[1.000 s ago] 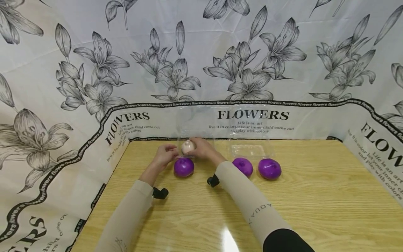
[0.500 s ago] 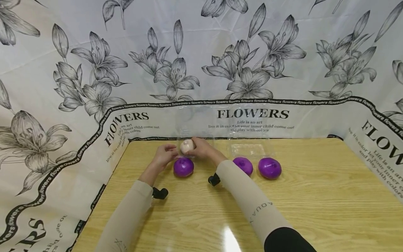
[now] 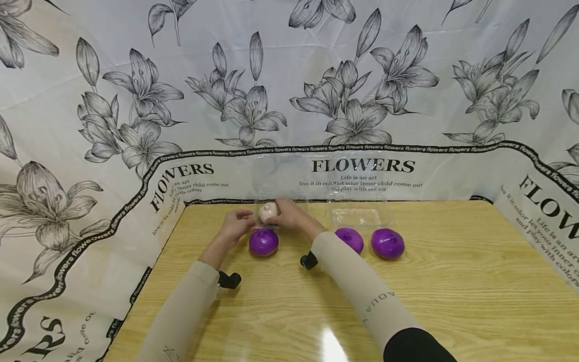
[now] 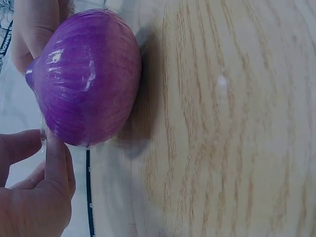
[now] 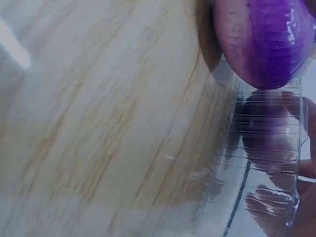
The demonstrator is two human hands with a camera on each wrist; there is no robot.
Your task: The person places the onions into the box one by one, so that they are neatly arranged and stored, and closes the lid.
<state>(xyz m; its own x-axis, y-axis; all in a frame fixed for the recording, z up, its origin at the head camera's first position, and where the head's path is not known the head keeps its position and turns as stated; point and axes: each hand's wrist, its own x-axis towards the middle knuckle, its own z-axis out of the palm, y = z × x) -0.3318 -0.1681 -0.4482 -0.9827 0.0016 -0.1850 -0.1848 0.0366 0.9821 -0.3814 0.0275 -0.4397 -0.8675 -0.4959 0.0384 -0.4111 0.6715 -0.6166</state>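
In the head view my right hand [image 3: 293,217] holds a pale round bulb [image 3: 267,213] inside the left clear plastic box [image 3: 276,178], whose lid stands raised at the back. My left hand [image 3: 236,225] is at that box's left front; in the left wrist view its thumb and finger [image 4: 57,160] pinch the clear rim. A purple onion [image 3: 264,242] sits on the table right in front of the box, between the hands. The right wrist view shows the ribbed box wall [image 5: 232,170], with the right hand's fingers partly hidden behind the plastic.
A second clear box [image 3: 357,217] with its lid raised stands to the right. Two more purple onions, one partly behind the right sleeve [image 3: 350,237] and one further right [image 3: 388,244], lie before it. A flower-printed cloth [image 3: 362,95] hangs behind the wooden table [image 3: 452,281].
Both hands keep almost the same place, and the pale bulb has shifted very slightly left within the right hand's grip. The onions and the boxes stay where they were.
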